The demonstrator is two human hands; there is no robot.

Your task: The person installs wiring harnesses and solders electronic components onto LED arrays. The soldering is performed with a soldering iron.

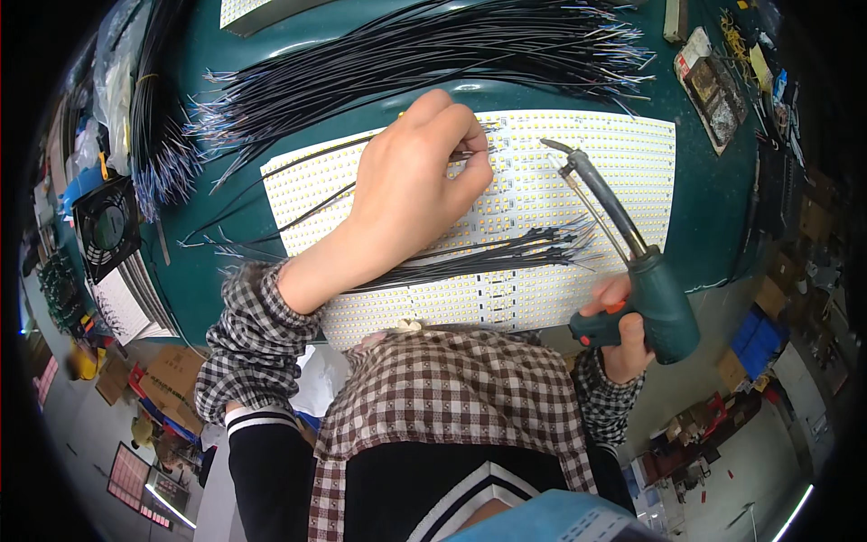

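Note:
My left hand (pixel 406 176) lies over a white LED panel (pixel 623 181) dotted with rows of small yellow chips. Its thumb and forefinger are pinched on a thin black cable (pixel 330 147), whose tail runs off to the left. My right hand (pixel 625 348) grips a dark green soldering gun (pixel 668 312) by the handle, a finger at its red trigger. The gun's dark tip (pixel 553 144) points up and left over the panel, to the right of my left fingers. A small bundle of black cables (pixel 470 260) with bared ends rests across the panel, below my left hand.
Behind the panel, a long heap of black cables (pixel 424 59) spans the green table (pixel 713 208). Another bundle (pixel 163 117) hangs at left, near a black fan (pixel 107 221) and stacked white boards (pixel 135 298). A stained block (pixel 713 90) sits at far right.

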